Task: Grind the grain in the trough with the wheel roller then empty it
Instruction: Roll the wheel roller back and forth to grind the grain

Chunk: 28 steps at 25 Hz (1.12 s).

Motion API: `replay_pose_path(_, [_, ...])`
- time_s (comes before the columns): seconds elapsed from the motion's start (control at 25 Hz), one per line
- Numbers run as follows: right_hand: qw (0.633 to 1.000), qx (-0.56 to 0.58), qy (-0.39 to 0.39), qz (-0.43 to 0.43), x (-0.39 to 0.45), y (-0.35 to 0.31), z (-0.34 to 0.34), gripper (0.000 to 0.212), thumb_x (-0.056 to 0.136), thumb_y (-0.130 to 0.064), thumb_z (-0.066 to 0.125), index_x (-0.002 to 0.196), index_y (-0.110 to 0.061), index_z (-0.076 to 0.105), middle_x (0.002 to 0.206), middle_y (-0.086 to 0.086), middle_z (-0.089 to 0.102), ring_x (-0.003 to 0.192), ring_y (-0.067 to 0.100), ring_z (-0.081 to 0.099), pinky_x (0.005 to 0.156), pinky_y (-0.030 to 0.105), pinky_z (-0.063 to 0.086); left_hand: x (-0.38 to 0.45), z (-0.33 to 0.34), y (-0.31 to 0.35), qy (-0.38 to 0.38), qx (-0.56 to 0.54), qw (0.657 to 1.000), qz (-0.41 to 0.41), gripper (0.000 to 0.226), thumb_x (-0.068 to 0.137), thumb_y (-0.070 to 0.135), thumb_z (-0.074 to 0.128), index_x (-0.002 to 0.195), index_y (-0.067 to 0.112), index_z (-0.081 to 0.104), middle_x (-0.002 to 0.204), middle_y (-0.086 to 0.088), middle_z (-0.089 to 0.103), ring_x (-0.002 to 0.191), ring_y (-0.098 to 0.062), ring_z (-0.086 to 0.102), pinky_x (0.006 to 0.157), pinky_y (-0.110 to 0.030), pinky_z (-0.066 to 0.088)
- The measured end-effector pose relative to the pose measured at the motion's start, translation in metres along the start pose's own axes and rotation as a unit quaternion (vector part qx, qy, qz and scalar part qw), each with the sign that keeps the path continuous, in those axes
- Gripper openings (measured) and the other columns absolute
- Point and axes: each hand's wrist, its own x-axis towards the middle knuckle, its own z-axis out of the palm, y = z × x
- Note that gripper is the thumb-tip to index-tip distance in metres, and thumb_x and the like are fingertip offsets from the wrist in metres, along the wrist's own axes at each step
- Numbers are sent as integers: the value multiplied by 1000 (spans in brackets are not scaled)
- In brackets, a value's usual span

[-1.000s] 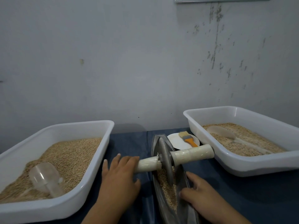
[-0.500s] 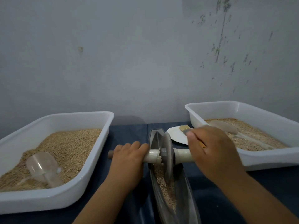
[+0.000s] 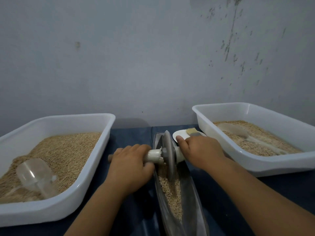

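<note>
Wheel roller (image 3: 168,152) gripped at both handle ends, disc standing in the trough (image 3: 177,193)
Left hand (image 3: 131,165) curls round the left handle, right hand (image 3: 201,149) wraps the right one; grain (image 3: 170,189) lies along the trough on the blue worktop (image 3: 133,133), between two white tubs (image 3: 81,188) of grain, with a brush (image 3: 191,131) on a small plate (image 3: 179,133) behind

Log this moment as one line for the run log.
stage: grinding | left hand and right hand: gripping wheel roller handles | trough: grain inside
</note>
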Motion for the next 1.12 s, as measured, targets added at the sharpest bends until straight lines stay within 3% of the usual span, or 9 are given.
replay_pose_path(0.16, [997, 54, -43, 25, -50, -4, -22, 61, 100, -55, 13, 73, -27, 59, 71, -5, 60, 65, 11, 54, 63, 31, 44, -28, -19, 27, 15, 29, 999, -33, 51, 94, 58, 14, 74, 29, 51, 65, 8, 55, 62, -8, 52, 66, -32, 42])
replay_pose_path(0.36, [998, 54, -26, 7, -91, -6, -37, 63, 92, -60, 3, 62, -27, 48, 63, -4, 52, 57, 5, 48, 54, 29, 38, -47, -23, 40, 8, 98, 994, -51, 52, 95, 51, 12, 69, 26, 51, 61, 6, 51, 59, -10, 54, 64, -33, 50])
replay_pose_path(0.52, [999, 28, -7, 32, -49, -9, -14, 77, 90, -64, -7, 73, -24, 57, 68, -4, 54, 61, 16, 48, 63, 33, 45, -5, -5, 29, 0, 124, 991, -55, 50, 100, 45, 19, 66, 23, 48, 60, 6, 48, 52, -12, 45, 51, -30, 35])
replay_pose_path(0.6, [999, 6, 43, 31, -17, -9, -2, 74, 96, -59, -1, 73, -19, 57, 71, 1, 58, 65, 21, 49, 64, 34, 44, 23, 6, 19, 15, 137, 988, -70, 48, 101, 40, 19, 64, 21, 44, 59, 5, 45, 50, -12, 40, 47, -28, 25])
replay_pose_path(0.76, [998, 14, 68, 1, 19, -10, 5, 64, 101, -54, 7, 67, -24, 52, 72, 2, 61, 71, 24, 60, 65, 34, 43, 51, 19, 6, 64, 99, 988, -98, 52, 100, 41, 20, 59, 23, 44, 55, 5, 46, 48, -12, 43, 50, -27, 32])
replay_pose_path(0.88, [998, -17, 40, -41, 8, -7, 3, 65, 100, -47, 4, 90, -23, 63, 85, 5, 64, 80, 23, 60, 67, 35, 38, 39, 17, 6, 44, 78, 993, -71, 55, 98, 47, 20, 58, 23, 49, 54, 4, 50, 49, -12, 48, 51, -27, 40])
replay_pose_path(0.96, [998, -36, -17, -43, -11, -7, -4, 60, 102, -41, 7, 118, -21, 62, 90, 4, 60, 77, 21, 53, 63, 35, 34, 23, 8, 14, 17, 78, 995, -63, 55, 98, 47, 20, 59, 23, 50, 56, 3, 52, 51, -14, 49, 50, -28, 37])
replay_pose_path(1.0, [998, -29, -42, -33, -22, -7, -11, 57, 103, -42, 11, 118, -20, 61, 85, 2, 56, 73, 19, 49, 61, 33, 33, 13, 2, 19, -4, 84, 994, -63, 53, 99, 45, 19, 61, 22, 49, 58, 3, 52, 52, -14, 49, 49, -28, 33])
replay_pose_path(1.12, [998, 20, -57, -17, -60, -9, -28, 57, 103, -48, 16, 84, -21, 62, 67, -4, 53, 58, 10, 46, 54, 29, 31, -21, -11, 28, -48, 93, 993, -59, 52, 99, 46, 17, 65, 23, 49, 60, 3, 52, 53, -12, 48, 49, -28, 29])
